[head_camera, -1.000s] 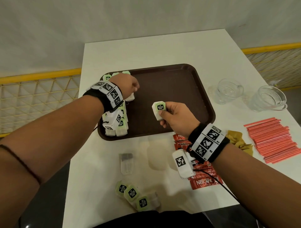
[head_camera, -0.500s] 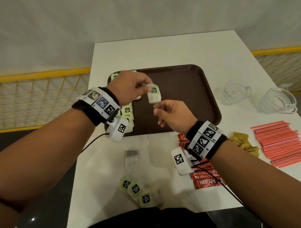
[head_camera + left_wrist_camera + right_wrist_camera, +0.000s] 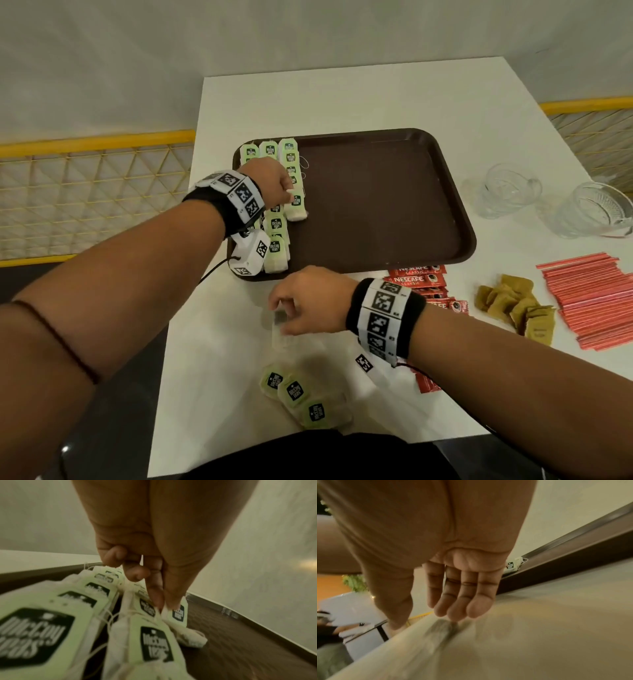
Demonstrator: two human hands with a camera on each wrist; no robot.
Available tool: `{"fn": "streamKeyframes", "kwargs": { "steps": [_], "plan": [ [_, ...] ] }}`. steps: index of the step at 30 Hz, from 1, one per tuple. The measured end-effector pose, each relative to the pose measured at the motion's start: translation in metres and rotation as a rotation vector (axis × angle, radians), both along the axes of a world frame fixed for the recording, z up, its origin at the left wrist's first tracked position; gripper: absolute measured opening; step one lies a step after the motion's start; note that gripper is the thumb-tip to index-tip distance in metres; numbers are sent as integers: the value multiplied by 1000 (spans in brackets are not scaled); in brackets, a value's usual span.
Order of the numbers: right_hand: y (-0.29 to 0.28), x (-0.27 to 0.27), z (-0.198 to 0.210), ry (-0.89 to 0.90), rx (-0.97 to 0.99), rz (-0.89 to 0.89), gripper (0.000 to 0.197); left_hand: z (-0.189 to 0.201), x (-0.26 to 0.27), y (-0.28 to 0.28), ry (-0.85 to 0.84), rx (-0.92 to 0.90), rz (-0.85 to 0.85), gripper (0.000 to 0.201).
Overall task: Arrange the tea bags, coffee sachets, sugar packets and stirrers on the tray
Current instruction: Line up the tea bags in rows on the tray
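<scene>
A: What is the setting?

B: A white square table [image 3: 359, 102] stands against a pale wall with yellow mesh railings on both sides. A dark brown plastic tray [image 3: 376, 198] lies at its centre. Pale green paper tea bags [image 3: 275, 224] fill overlapping columns along the tray's 9 o'clock edge.

A: And the hands?

B: The left hand [image 3: 270, 183] is over those columns. In the wrist view its thumb and forefinger pinch the top of one tea bag [image 3: 296, 207], whose lower end rests on the tray at the foot of the third column. The right hand [image 3: 308, 301], off the tray at 6 o'clock, has relaxed, spread fingers just over a face-down tea bag [image 3: 282, 325] on the table, nothing gripped yet. A loose heap of tea bags [image 3: 301, 397] waits nearer the person.

A: What else is there?

B: Red coffee sachets [image 3: 418, 279], tan sugar packets [image 3: 517, 308] and red stirrers [image 3: 589, 301] sit at 4 o'clock, all off the tray. Two clear glass cups [image 3: 555, 202] stand at 3 o'clock.

A: How will a bag handle?

B: Probably very light, soft and floppy, with trailing string; best pinched at the tag end.

A: What changed?

B: Half a second ago both hands met over the tray, passing a bag. Now the left is setting it down, and the right has dropped towards the table.
</scene>
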State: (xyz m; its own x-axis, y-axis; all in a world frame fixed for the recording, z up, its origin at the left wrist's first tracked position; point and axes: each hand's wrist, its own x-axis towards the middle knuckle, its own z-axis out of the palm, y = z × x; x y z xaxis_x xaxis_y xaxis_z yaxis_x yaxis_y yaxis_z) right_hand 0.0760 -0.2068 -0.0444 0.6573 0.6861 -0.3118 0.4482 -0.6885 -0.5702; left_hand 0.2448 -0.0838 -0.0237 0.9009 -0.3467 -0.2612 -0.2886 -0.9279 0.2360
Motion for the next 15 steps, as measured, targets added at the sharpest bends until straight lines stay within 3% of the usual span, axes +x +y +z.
{"fn": "streamKeyframes", "kwargs": {
  "steps": [7,15],
  "plan": [
    [4,2,-10,-11,-153,108,49,-4,7,-1,-41,-22,74,25],
    [4,2,-15,-2,-118,55,22,17,-57,30,-93,-243,82,16]
  ]
}}
